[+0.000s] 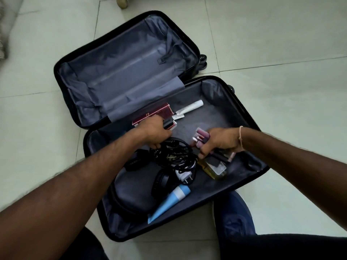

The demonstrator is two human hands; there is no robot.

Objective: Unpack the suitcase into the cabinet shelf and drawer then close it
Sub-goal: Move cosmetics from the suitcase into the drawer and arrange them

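Note:
A black suitcase (238,102) lies open flat on the tiled floor, grey lining showing. Its far half is bare. In the near half my left hand (155,134) grips a small black item by a red box (152,114), its fingers also down in a tangle of black cables (176,156). My right hand (218,140) holds a bunch of pink lip-gloss tubes (200,136) and dark sticks. Below lie an amber bottle (216,168), black headphones (162,182), a white plug (183,175), a blue tube (169,202) and a white tube (189,108).
Pale green floor tiles surround the case. My blue shoe (234,216) and dark trouser leg sit at its near right corner. The suitcase wheels (203,61) point to the right. A furniture foot (122,1) stands at the top edge. No cabinet is in view.

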